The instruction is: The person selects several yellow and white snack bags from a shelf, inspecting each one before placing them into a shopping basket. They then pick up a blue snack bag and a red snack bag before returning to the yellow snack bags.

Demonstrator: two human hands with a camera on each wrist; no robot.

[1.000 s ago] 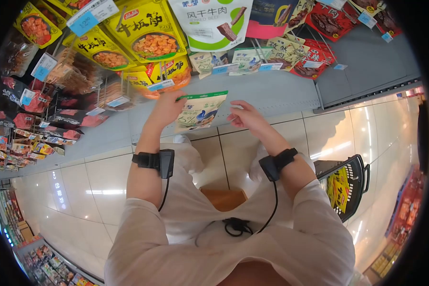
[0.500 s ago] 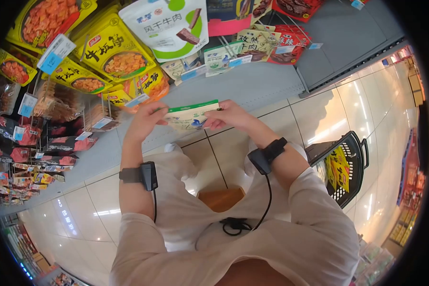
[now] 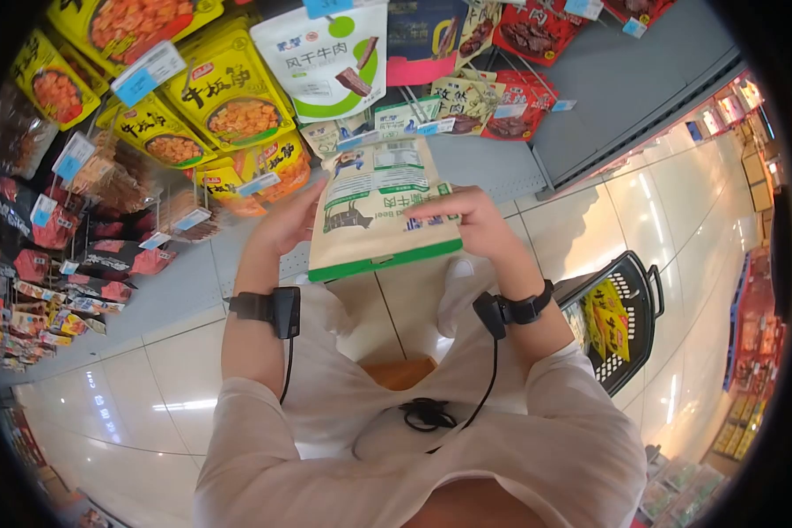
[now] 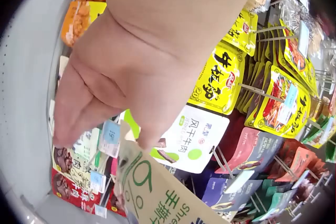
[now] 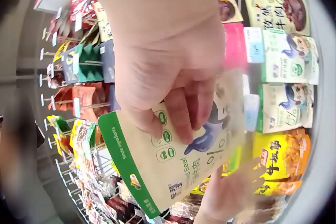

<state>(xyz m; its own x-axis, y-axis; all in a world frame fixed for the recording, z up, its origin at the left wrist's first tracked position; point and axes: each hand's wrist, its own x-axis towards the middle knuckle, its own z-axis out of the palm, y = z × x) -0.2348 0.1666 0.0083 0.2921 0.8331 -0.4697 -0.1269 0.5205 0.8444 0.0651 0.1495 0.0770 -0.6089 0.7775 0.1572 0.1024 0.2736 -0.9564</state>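
A beige beef jerky bag (image 3: 387, 211) with a green strip hangs above the floor in front of the person, its strip toward the body and its print upside down. My right hand (image 3: 482, 224) pinches it by its right side; in the right wrist view the curled fingers (image 5: 181, 116) lie against the printed face with the blue picture. By the bag's left edge is my left hand (image 3: 290, 224), its fingertips partly hidden behind it. In the left wrist view, the left hand (image 4: 121, 71) has extended fingers, and its thumb is close to the bag's corner.
Ahead hang yellow snack pouches (image 3: 229, 92), a white beef bag (image 3: 326, 62) and smaller packs on hooks with price tags. A grey shelf base (image 3: 488, 167) runs below them. At right a black basket (image 3: 647, 330) with yellow pouches stands on the tiled floor.
The left hand held the bag at first, then both hands held it by its ends. Now the bag is turned over, green strip toward the body, in the right hand.
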